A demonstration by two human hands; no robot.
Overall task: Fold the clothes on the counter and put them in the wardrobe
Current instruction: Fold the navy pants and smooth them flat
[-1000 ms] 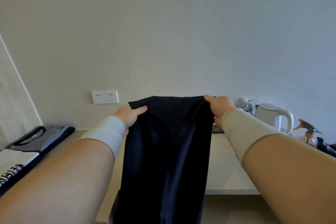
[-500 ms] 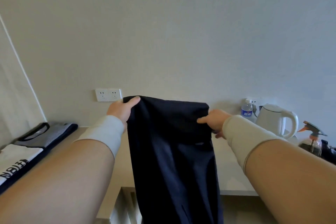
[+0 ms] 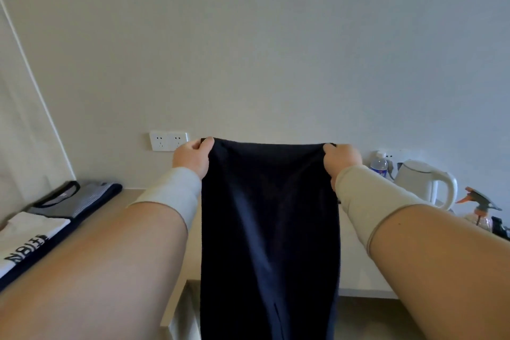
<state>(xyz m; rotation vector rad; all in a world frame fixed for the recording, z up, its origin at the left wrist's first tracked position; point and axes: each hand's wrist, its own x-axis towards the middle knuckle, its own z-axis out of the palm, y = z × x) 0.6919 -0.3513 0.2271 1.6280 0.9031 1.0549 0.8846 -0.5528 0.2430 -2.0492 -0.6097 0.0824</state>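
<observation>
The dark navy trousers point(image 3: 269, 229) now hang flat and wide in front of the counter point(image 3: 356, 262). Half a second ago the top edge was slanted and the right hand lower; now it is level and stretched. I judge the garment is ready to be folded. Both arms reach forward. The left hand point(image 3: 192, 157) and the right hand point(image 3: 341, 159) each pinch one top corner, fingers curled on the cloth.

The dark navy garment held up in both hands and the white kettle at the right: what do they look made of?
Dark navy garment: soft matte fabric, probably a knit; it hangs limp with gentle folds and no sheen. White kettle: smooth, slightly glossy shell, likely plastic, with a moulded loop handle; a coated metal body cannot be ruled out.
</observation>
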